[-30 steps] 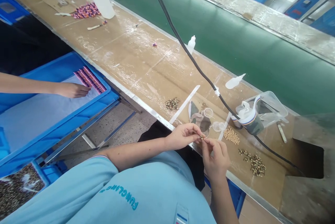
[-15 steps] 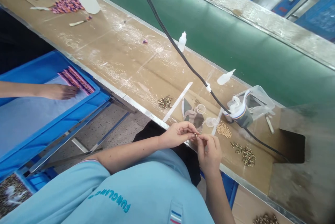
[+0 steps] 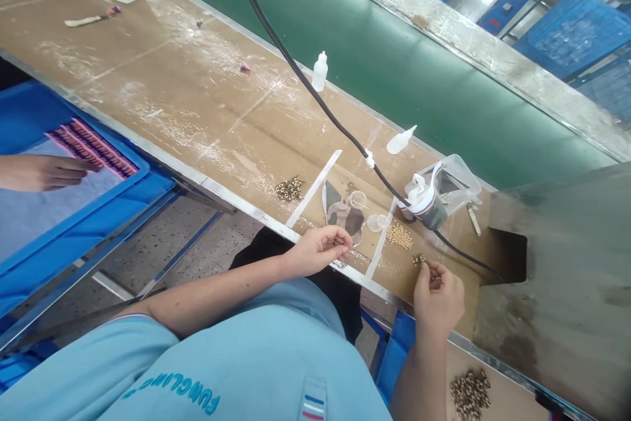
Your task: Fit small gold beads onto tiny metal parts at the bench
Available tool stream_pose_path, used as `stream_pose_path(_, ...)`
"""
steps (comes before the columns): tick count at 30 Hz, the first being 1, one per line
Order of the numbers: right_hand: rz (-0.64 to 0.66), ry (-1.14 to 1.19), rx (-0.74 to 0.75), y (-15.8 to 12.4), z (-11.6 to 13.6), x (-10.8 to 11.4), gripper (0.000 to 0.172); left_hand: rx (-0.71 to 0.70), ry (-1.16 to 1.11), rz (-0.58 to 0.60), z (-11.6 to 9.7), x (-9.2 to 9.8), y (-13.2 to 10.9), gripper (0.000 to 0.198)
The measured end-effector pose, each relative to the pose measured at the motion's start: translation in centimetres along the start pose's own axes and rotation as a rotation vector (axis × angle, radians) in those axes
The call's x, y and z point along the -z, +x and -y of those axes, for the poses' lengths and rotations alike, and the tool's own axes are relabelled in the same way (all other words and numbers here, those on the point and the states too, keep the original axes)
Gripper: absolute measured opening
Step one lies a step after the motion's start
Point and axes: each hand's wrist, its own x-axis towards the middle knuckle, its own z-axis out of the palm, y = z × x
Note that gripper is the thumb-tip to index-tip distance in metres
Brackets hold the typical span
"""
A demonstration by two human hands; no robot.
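My left hand [image 3: 319, 251] hovers at the front edge of the table, thumb and fingertips pinched together. Whatever it holds is too small to make out. Farther right, my right hand [image 3: 440, 297] reaches down with bent, closed fingers onto a pile of small dark-and-gold ring-like pieces [image 3: 418, 259], covering most of it. Whether a piece is between those fingertips cannot be seen. Between the hands lies a heap of small tan beads [image 3: 399, 236]. Just beyond my left hand are a dark, patterned scrap [image 3: 345, 214] and a clear round lid [image 3: 377, 222].
Another dark-and-gold pile [image 3: 288, 189] lies left of a white tape strip [image 3: 314, 188]. A black cable [image 3: 315, 96] crosses above the table. Two white squeeze bottles [image 3: 320, 71] and a clear plastic box [image 3: 458, 184] stand behind. A co-worker's hand [image 3: 54, 173] is over a blue tray [image 3: 148, 178].
My right hand has parted from my left and moved right onto the dark-and-gold pile. My left hand stays pinched near the table edge. The view has shifted to the right.
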Motion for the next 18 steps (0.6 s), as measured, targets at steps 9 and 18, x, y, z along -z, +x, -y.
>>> stream_pose_path(9, 0.085, -0.04, 0.28, 1.2, 0.6, -1.7, 0.034, 0.001, -0.022, 0.017, 0.2, 0.2, 0.1, 0.016)
stream_pose_path(18, 0.09, -0.12, 0.404, 1.7, 0.5, -1.5, 0.033, -0.006, -0.056, 0.024, 0.3, 0.2, 0.2, 0.02)
